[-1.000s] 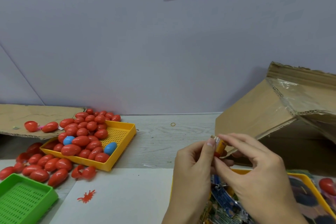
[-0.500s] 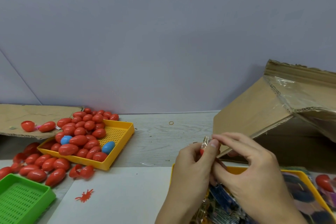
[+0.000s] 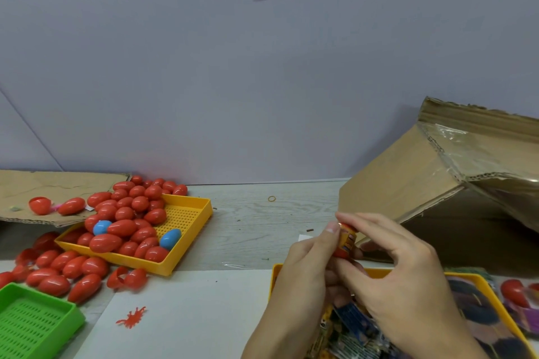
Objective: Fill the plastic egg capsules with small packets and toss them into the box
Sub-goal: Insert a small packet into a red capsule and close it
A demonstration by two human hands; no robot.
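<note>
Nearest the camera, the left hand (image 3: 303,268) and the right hand (image 3: 408,280) met over a yellow tray (image 3: 493,297) of small packets (image 3: 354,329) — both pinching a red egg capsule (image 3: 346,242), an orange packet seemingly pushed into it. Beyond them the tilted cardboard box (image 3: 408,183) lay at right, while a second yellow tray (image 3: 192,221) at left held heaped red capsules (image 3: 125,213) — some spilled beside it.

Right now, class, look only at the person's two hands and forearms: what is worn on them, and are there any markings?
Both hands are bare. The left hand and right hand show no gloves, rings or watch, and no sleeve covers either forearm as far as the frame reaches. The nails are short and unpainted. No markings are visible.
</note>
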